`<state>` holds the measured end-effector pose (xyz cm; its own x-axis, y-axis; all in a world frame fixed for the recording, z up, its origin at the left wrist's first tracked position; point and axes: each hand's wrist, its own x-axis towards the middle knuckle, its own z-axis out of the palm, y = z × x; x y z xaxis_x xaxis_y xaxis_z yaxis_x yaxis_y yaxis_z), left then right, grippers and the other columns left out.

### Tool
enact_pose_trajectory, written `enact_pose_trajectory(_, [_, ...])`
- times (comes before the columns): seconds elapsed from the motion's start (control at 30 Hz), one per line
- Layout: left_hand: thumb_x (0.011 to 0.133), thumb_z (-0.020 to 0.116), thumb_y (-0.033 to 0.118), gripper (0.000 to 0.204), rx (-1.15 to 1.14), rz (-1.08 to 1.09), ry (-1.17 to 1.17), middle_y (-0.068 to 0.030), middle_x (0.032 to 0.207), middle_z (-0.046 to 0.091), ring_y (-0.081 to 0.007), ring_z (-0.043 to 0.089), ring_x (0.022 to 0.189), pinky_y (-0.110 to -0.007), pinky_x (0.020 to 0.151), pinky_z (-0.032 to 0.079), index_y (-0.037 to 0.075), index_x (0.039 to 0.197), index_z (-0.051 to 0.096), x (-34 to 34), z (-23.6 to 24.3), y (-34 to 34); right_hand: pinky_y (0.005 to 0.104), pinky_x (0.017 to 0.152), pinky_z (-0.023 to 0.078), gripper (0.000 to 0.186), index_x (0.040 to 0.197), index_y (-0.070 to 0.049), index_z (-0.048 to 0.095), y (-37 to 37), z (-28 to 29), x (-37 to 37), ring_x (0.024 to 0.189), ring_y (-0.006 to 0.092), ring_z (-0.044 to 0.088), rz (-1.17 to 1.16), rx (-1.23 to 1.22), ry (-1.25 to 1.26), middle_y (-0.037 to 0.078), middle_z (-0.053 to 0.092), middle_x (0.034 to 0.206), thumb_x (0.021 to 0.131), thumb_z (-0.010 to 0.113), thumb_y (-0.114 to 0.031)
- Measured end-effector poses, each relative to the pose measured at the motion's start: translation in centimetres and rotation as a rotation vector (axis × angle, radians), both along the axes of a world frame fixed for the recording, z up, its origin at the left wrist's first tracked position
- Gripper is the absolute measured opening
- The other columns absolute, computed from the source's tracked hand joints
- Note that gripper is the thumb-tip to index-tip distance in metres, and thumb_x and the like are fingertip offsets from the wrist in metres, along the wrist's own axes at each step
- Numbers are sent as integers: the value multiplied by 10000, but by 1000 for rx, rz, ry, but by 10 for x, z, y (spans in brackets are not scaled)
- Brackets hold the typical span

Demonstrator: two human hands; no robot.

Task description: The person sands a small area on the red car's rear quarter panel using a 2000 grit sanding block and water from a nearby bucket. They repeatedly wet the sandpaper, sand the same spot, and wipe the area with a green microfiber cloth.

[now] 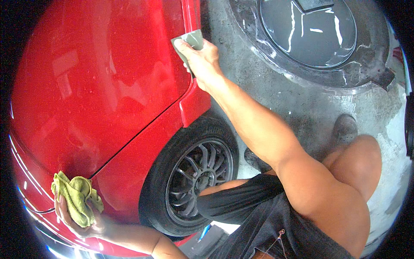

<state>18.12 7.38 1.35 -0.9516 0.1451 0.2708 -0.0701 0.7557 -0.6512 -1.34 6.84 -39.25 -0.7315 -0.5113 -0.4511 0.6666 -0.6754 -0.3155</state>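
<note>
My left hand point(69, 213) grips a crumpled yellow-green cloth point(77, 196) against the red car body point(86, 108) at the lower left, near a panel seam. My right hand point(202, 62) reaches up with its thumb over a flat grey-green pad or card point(192, 39), held at the vertical edge of the red panel, above a small red sill piece point(194, 108). The fingers behind the pad are partly hidden.
A black tyre with a dark multi-spoke wheel point(168, 159) is below the sill, beside my bent legs point(362, 164). My shoe point(345, 129) rests on the grey floor point(280, 99). A round glossy dark cover in a ring point(308, 34) lies at the upper right.
</note>
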Motion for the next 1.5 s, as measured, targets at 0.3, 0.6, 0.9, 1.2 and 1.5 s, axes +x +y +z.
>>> enact_pose_trajectory(0.3, [916, 825, 347, 608, -2, -41, -12, -227, 1300, 707, -414, 678, 1212, -528, 1067, 546, -46, 1352, 666, -2, -1, -1, 254, 489, 436, 229, 963, -108, 720, -10, 2, 25, 574, 65, 547, 60, 82, 53, -38, 670, 773, 928, 875, -272])
enact_pose_trajectory(0.6, [913, 822, 354, 586, -17, -21, 2, -237, 1300, 708, -415, 681, 1208, -537, 1082, 542, -56, 1308, 685, -2, -1, -1, 281, 532, 485, 261, 987, -75, 713, -18, 6, 30, 625, 72, 592, 20, 105, 44, -7, 686, 794, 920, 877, -266])
enact_pose_trajectory(0.9, [918, 819, 358, 595, 25, -4, 34, -250, 1316, 687, -411, 672, 1231, -545, 1104, 529, -50, 1328, 678, -3, -7, 2, 435, 632, 510, 382, 820, -26, 646, -22, 13, 26, 661, 225, 660, -63, 403, 190, 145, 692, 733, 861, 895, -312])
enact_pose_trajectory(1.2, [915, 818, 352, 592, 53, -9, 36, -234, 1325, 691, -409, 666, 1245, -543, 1101, 529, -51, 1327, 684, -4, -6, 4, 450, 632, 499, 353, 797, -32, 647, -18, 24, 12, 649, 220, 641, -46, 376, 146, 125, 670, 703, 869, 885, -283])
enact_pose_trajectory(1.5, [900, 811, 385, 607, -21, 14, 60, -253, 1301, 697, -424, 681, 1218, -547, 1078, 545, -56, 1301, 697, -7, -9, 4, 446, 622, 510, 382, 790, -17, 643, -40, 16, 10, 648, 211, 654, -54, 301, 144, 132, 688, 703, 870, 883, -304])
